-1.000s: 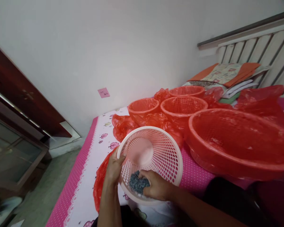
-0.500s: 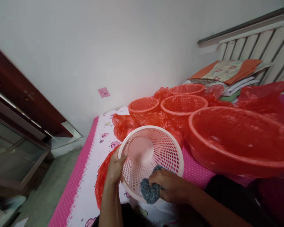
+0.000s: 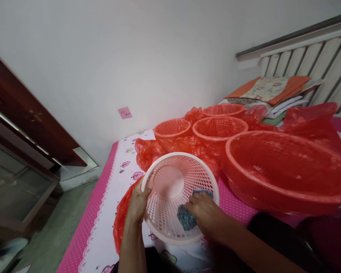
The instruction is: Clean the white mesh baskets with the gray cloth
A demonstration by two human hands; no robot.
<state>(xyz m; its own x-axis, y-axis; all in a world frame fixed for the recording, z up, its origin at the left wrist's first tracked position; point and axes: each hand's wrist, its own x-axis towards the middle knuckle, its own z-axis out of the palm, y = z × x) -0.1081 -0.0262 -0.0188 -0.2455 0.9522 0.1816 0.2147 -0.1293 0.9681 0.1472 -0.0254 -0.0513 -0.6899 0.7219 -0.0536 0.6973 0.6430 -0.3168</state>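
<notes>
My left hand (image 3: pixel 138 203) is clamped on the near-left rim of the pale pink basket (image 3: pixel 172 182), thumb inside; my right hand (image 3: pixel 206 214) grips the blue-grey cloth (image 3: pixel 186 218), bulging either side of my fingers within the basket. Red plastic (image 3: pixel 121 223) lies just left of my left fingers.

Cloth (image 3: pixel 186 218) in right hand (image 3: pixel 206 213) looked rough and matt, basket (image 3: pixel 163 222) in left hand (image 3: pixel 137 203) was smooth satin plastic, bag (image 3: pixel 122 214) left of that hand was crinkled glossy plastic film, bedspread (image 3: pixel 109 197) below looked matt fabric
</notes>
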